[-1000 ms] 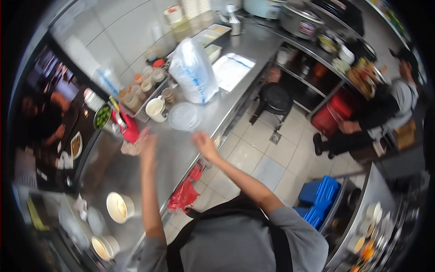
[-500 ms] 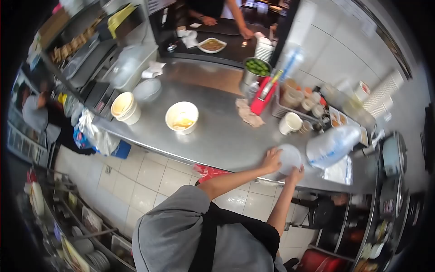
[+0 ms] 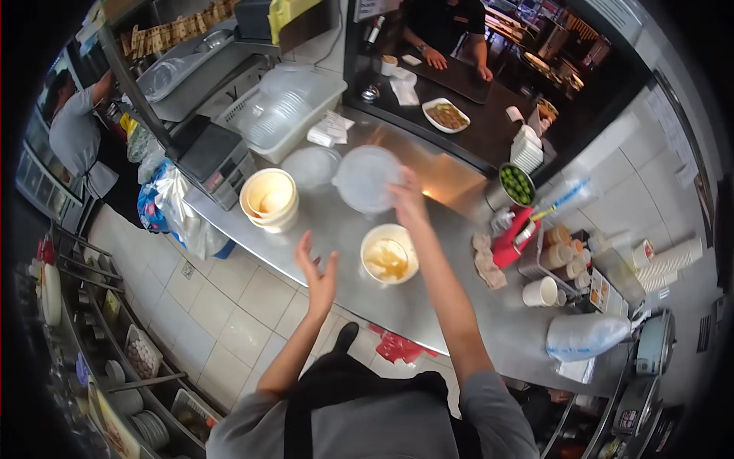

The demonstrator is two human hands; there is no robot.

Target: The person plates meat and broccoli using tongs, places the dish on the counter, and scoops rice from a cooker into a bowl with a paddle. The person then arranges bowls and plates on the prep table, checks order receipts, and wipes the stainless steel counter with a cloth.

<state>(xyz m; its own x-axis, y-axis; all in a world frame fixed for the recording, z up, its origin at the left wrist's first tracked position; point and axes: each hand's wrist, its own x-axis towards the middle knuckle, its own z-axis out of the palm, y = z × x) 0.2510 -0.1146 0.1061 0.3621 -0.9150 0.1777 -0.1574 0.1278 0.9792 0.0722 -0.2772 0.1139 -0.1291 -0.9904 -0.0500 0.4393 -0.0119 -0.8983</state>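
My right hand (image 3: 408, 200) pinches the right edge of a round translucent lid (image 3: 368, 179) above the steel counter. Just below the lid stands an open white tub (image 3: 389, 254) with yellowish food inside. My left hand (image 3: 317, 273) is raised at the counter's front edge, fingers spread, holding nothing. A stack of white tubs (image 3: 269, 200) stands to the left, its inside smeared. Behind that stack, another clear lid (image 3: 311, 167) lies beside the lid in my right hand.
A basket of clear lids (image 3: 283, 107) and a black device (image 3: 212, 158) stand at the left. A green-filled container (image 3: 514, 186), red holder (image 3: 514, 239), cup (image 3: 540, 291) and plastic bag (image 3: 586, 336) are at the right. People stand beyond the pass window and far left.
Both hands have moved left along the counter. The lid has come up off the counter in my right hand and is now near the tubs. My left hand has come away from the lid.
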